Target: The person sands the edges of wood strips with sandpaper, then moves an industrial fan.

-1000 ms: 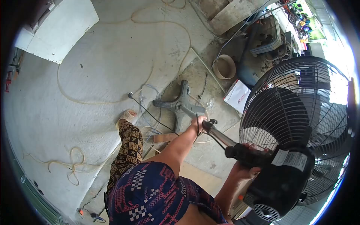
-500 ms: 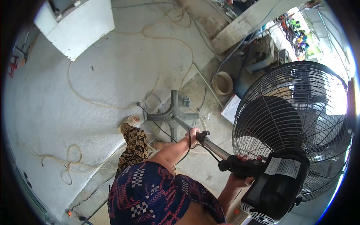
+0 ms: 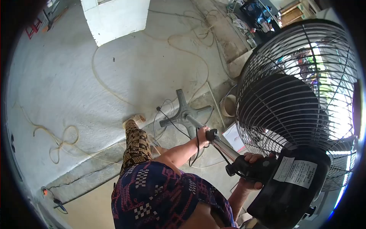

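Observation:
A pedestal fan stands tilted before me, its black wire cage [image 3: 297, 87] filling the right side. My left hand [image 3: 203, 136] is wrapped round the metal pole [image 3: 228, 150], just below a black collar knob. Higher up, my right hand [image 3: 252, 171] grips the black neck under the motor housing [image 3: 291, 200], which bears a white label. Part of the right hand is hidden behind the neck. The four-armed grey base [image 3: 183, 114] is at the pole's far end, by the floor. A black cord [image 3: 173, 123] hangs from the fan, its plug near the base.
A pale hose [image 3: 97, 74] winds across the concrete floor, with loose loops [image 3: 63, 143] at left. Ahead is a white box-shaped cabinet [image 3: 118, 23]. A round bucket [image 3: 228, 105] and a flat white box [image 3: 233, 136] lie right of the base. My sandalled foot [image 3: 135, 119] is left of it.
The view has turned, so the cabinet and floor items appear further right. The fan's cage looks larger and higher in view, and the base sits slightly further right. Both hands keep their hold.

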`<state>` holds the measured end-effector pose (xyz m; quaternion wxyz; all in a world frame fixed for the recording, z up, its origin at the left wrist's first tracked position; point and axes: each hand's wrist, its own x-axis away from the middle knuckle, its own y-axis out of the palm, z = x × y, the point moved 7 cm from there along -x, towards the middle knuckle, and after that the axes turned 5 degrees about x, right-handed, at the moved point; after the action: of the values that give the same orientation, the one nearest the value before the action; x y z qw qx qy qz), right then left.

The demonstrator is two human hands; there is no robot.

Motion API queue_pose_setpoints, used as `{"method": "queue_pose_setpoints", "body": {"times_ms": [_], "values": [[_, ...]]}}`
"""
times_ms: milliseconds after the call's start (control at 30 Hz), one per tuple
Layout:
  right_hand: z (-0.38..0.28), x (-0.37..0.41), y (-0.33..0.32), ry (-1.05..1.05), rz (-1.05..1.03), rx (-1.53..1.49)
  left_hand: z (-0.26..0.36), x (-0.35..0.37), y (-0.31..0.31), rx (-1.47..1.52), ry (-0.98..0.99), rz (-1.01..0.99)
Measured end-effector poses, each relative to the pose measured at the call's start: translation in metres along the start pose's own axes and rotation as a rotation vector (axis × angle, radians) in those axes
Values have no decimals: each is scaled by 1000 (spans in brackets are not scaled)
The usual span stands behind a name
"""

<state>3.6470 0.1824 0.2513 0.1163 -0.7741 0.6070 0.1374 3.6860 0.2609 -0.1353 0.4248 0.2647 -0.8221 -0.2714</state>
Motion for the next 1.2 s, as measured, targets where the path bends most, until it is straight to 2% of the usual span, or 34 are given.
{"method": "queue_pose_setpoints", "body": {"times_ms": [100, 133, 200, 267, 400, 433, 533, 633, 667, 733, 867, 900, 933, 967, 1033, 1100, 1133, 1167, 1200], "values": [[-5, 12, 2, -78, -90, -12, 3, 13, 12, -64, 34, -246], [-5, 17, 2, -106, -122, -22, 3, 20, 13, -9, 41, -150], [-5, 22, -5, -121, -150, -62, 7, 22, 13, -22, 92, -109], [-6, 31, -3, -126, -173, -122, 9, 65, 25, 26, 114, -12], [-14, 48, 18, -124, -261, -226, 46, 69, 9, 42, 294, -172], [-18, 56, -6, -132, -285, -256, 35, 68, 4, 43, 325, -190], [-18, 58, 41, -155, -374, -322, 88, 110, 3, 131, 380, -278], [-5, 46, 85, -123, -520, -362, 149, 145, 7, 347, 450, -503], [-21, 66, 50, -155, -547, -415, 118, 158, -2, 286, 519, -430], [-11, 47, 100, -150, -644, -466, 177, 185, 1, 363, 634, -518], [-1, 19, 163, -112, -770, -555, 248, 235, 8, 370, 775, -600], [-2, 46, 122, -138, -766, -608, 221, 235, -13, 329, 820, -629], [14, 38, 140, -119, -790, -645, 247, 239, -12, 218, 754, -832], [20, 35, 162, -102, -812, -652, 274, 240, -23, 263, 820, -750], [42, 32, 174, -87, -828, -690, 290, 254, -34, 320, 951, -575], [69, 27, 185, -74, -881, -699, 291, 271, -40, 322, 1060, -492], [50, 31, 169, -89, -897, -701, 263, 285, -36, 306, 1108, -461], [58, 30, 186, -80, -920, -718, 288, 278, -44, 295, 1077, -583], [59, 33, 198, -72, -942, -734, 305, 276, -55, 319, 1093, -623]]}}
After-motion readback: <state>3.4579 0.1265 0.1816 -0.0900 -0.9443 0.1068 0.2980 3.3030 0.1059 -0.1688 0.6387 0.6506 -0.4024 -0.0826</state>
